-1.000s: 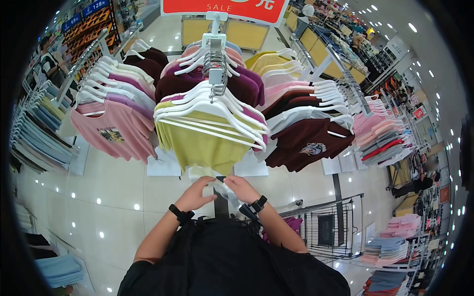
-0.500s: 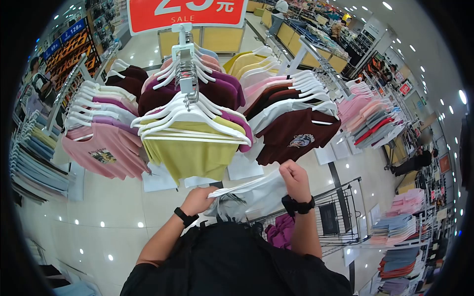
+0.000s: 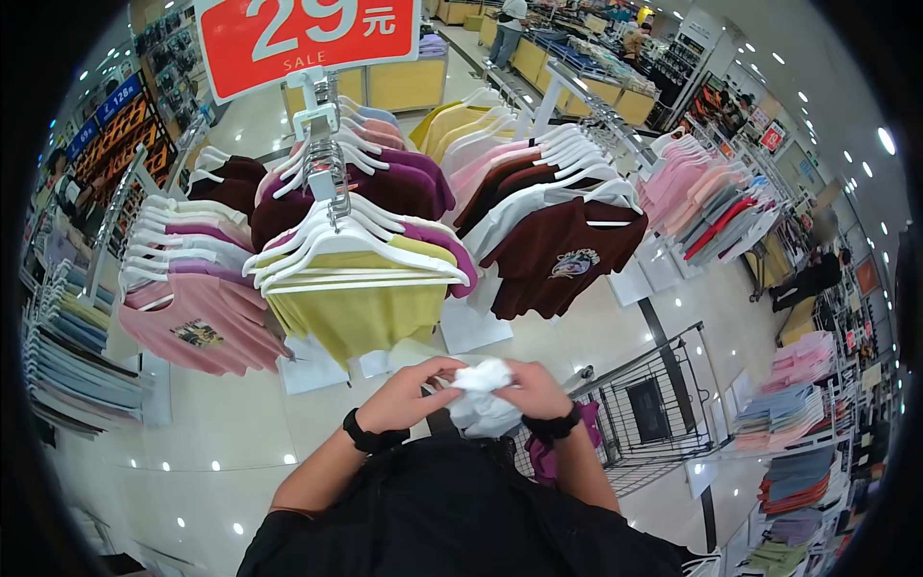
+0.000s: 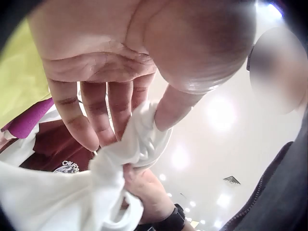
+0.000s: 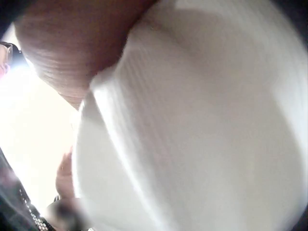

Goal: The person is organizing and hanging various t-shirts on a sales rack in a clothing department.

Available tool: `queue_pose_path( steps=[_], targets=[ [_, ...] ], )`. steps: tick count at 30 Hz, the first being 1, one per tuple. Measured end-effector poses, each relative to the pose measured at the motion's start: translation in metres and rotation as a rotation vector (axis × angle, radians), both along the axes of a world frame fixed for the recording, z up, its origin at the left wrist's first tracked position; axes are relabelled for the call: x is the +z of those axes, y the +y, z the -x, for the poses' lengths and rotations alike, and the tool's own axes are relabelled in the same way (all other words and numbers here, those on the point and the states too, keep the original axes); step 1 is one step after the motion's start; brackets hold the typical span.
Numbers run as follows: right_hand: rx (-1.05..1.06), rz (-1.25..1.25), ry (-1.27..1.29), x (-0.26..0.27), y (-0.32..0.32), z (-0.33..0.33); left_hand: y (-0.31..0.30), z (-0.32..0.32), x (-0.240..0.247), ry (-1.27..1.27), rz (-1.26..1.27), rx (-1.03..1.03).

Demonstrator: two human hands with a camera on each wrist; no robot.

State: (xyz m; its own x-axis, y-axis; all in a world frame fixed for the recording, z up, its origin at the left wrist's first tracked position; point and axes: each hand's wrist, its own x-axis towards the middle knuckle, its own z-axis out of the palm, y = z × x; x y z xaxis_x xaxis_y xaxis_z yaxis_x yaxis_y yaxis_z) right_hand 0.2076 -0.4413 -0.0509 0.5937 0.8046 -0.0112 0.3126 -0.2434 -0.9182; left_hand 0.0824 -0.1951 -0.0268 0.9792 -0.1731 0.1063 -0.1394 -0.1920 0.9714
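Observation:
A white shirt (image 3: 481, 412) is bunched up between both hands in front of the chest. My left hand (image 3: 408, 392) pinches a gathered fold of it between thumb and fingers; the left wrist view shows the thumb (image 4: 175, 108) against the twisted cloth. From the other side my right hand (image 3: 540, 392) grips the same bundle. Ribbed white fabric (image 5: 207, 120) fills most of the right wrist view and hides the right fingertips. Just beyond the hands hangs a yellow-green shirt (image 3: 356, 322) on white hangers.
A clothes rack carries pink shirts (image 3: 207, 322) at left and a dark maroon shirt (image 3: 567, 264) at right. A red sale sign (image 3: 310, 72) tops it. To my right stands a wire shopping cart (image 3: 673, 438) with a purple garment (image 3: 582, 438) beside my right forearm.
The white shirt was stretched out between the hands half a second ago and is now gathered into a bundle. My right hand has come down and left, close to the left hand.

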Motion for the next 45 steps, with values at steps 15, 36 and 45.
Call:
queue_pose_path(
  steps=[15, 36, 45],
  targets=[
    [-1.117, -0.328, -0.428, 0.047, -0.226, -0.028, 0.048, -0.008, -0.032, 0.087, 0.168, 0.358],
    [-0.795, 0.346, -0.089, -0.088, -0.143, -0.003, 0.263, 0.01, -0.055, -0.129, -0.191, 1.051],
    [-0.66, 0.395, -0.109, -0.075, -0.093, 0.009, 0.27, 0.038, -0.05, -0.063, -0.054, 0.831]
  ],
)
